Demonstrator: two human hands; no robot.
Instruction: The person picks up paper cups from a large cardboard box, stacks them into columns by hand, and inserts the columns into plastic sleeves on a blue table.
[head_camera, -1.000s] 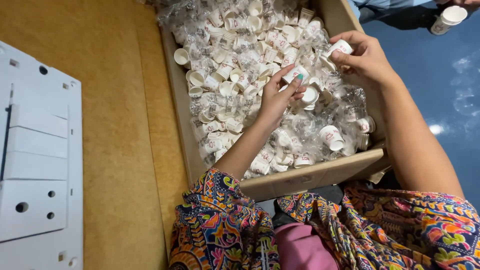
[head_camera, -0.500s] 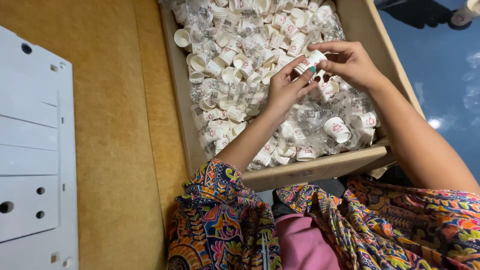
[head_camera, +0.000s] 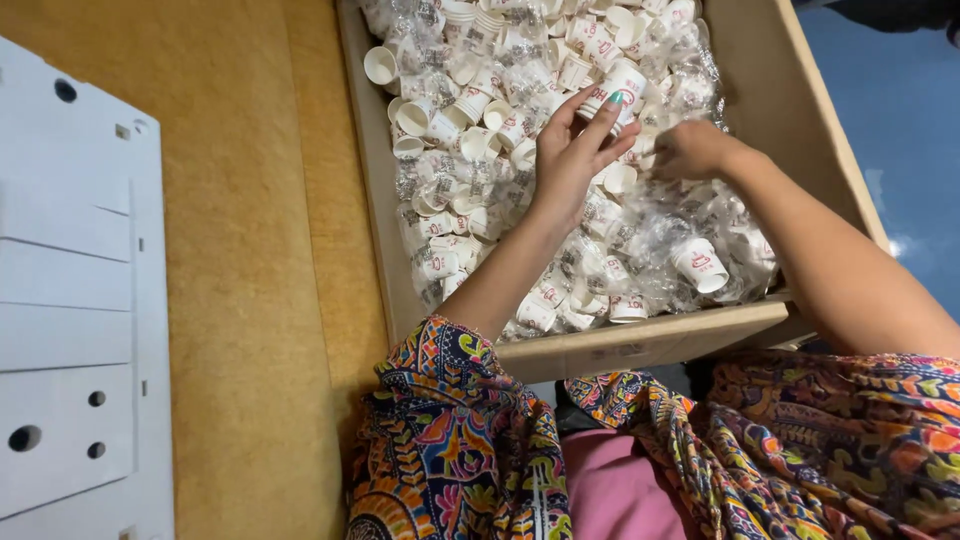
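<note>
- A small white paper cup with red print sits toward the far middle of the cardboard box, on top of the heap, gripped by the left hand.
- The left hand's fingers curl around this cup from the near side, thumb and forefinger pressed to its wall.
- The right hand lies just right of it, knuckles up, fingers dug down into the pile of cups in clear plastic wrappers; whether it grips anything cannot be told.
- The box is filled with such cups, loose and wrapped.
- Patterned sleeves cover both arms at the near edge.
- The box rests on a tan surface; a white panel with holes lies far left.
</note>
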